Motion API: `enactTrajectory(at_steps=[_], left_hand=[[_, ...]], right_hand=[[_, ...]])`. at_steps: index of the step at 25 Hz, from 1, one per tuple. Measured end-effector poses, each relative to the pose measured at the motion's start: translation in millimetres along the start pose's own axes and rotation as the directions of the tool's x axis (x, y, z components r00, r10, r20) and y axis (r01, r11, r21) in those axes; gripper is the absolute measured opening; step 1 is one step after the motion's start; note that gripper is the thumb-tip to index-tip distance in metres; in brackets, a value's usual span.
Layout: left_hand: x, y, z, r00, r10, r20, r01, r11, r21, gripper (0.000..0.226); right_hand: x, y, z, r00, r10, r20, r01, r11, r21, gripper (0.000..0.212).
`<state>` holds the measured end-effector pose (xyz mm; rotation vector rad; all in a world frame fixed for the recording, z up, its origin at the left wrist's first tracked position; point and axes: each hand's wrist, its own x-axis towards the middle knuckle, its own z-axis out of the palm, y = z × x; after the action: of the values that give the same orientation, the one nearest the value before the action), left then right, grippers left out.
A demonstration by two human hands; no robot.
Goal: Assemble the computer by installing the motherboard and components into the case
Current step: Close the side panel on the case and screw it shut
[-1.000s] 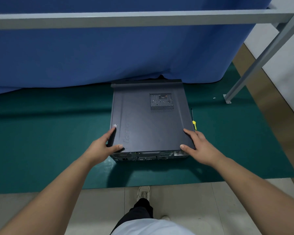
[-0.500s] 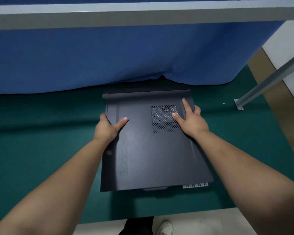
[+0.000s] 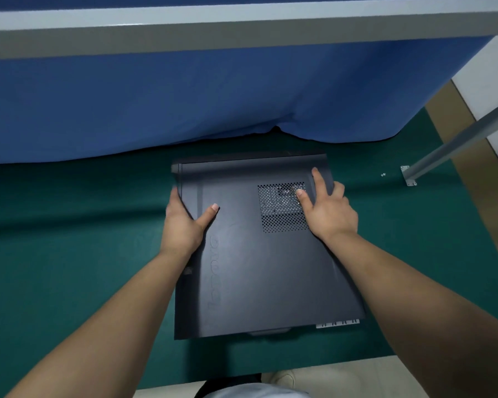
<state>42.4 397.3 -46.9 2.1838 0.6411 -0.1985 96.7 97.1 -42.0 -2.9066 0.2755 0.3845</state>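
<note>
**Two hands on a closed computer case**

One dark grey computer case [image 3: 270,254] lies flat on its side on the green mat [image 3: 69,254], its far end close to the mat's far edge under the hanging blue curtain [image 3: 213,104]. Its side panel faces up, matte and smooth, with an embossed logo running lengthwise near the left edge and a rectangular perforated vent grille [image 3: 282,208] toward the far right corner. A strip of white rear slots shows at the near right corner.

The left hand [image 3: 184,222] grasps the case's left edge, thumb lying on the panel and fingers wrapped down the side. The right hand [image 3: 328,208] clasps the right edge, thumb on the grille, index finger stretched along the panel, the other fingers curled over the edge.

Compared with half a second ago, both hands keep the same hold at the far end; a second ago they held the near corners.

A grey metal frame bar [image 3: 242,27] crosses overhead, and a slanted metal leg [image 3: 457,145] meets a small bracket at the mat's right edge.
</note>
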Motion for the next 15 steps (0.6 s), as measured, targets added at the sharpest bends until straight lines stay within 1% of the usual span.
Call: enactTrajectory(at_steps=[1,2,3,4,5,6,9,13,15], left_hand=[[-7,-1,1,0.99,0.136,-0.039,-0.132,0.986,0.104,0.094],[-13,-1,5,0.956,0.289,-0.044,-0.268,0.925,0.269,0.083],[-21,-1,12,0.914,0.407,0.004,-0.37,0.828,0.421,0.07],[-29,-1,19,0.886,0.458,0.071,-0.425,0.74,0.522,0.062],[-35,-2,27,0.878,0.463,0.12,-0.44,0.684,0.582,0.058],[-38,-2,33,0.885,0.446,0.137,-0.43,0.667,0.609,0.057],[-35,-3,39,0.902,0.417,0.114,-0.387,0.663,0.641,0.058],[-36,-5,42,0.898,0.429,0.096,-0.38,0.647,0.661,0.058],[-37,-4,40,0.904,0.416,0.101,-0.372,0.647,0.665,0.058]], right_hand=[[-6,-1,-1,0.999,-0.029,0.014,0.03,0.999,-0.039,0.078],[-13,-2,-1,0.996,-0.082,0.019,0.083,0.993,-0.084,0.08],[-23,-2,3,0.989,-0.146,0.016,0.147,0.981,-0.129,0.082],[-34,-1,9,0.98,-0.201,0.003,0.199,0.965,-0.169,0.083],[-44,-1,15,0.972,-0.236,-0.016,0.228,0.951,-0.208,0.084],[-51,-1,21,0.967,-0.25,-0.042,0.233,0.942,-0.242,0.084],[-52,-2,27,0.964,-0.24,-0.117,0.203,0.943,-0.264,0.085],[-49,-2,30,0.965,-0.226,-0.132,0.188,0.949,-0.252,0.084],[-51,-4,29,0.969,-0.221,-0.113,0.187,0.95,-0.251,0.084]])
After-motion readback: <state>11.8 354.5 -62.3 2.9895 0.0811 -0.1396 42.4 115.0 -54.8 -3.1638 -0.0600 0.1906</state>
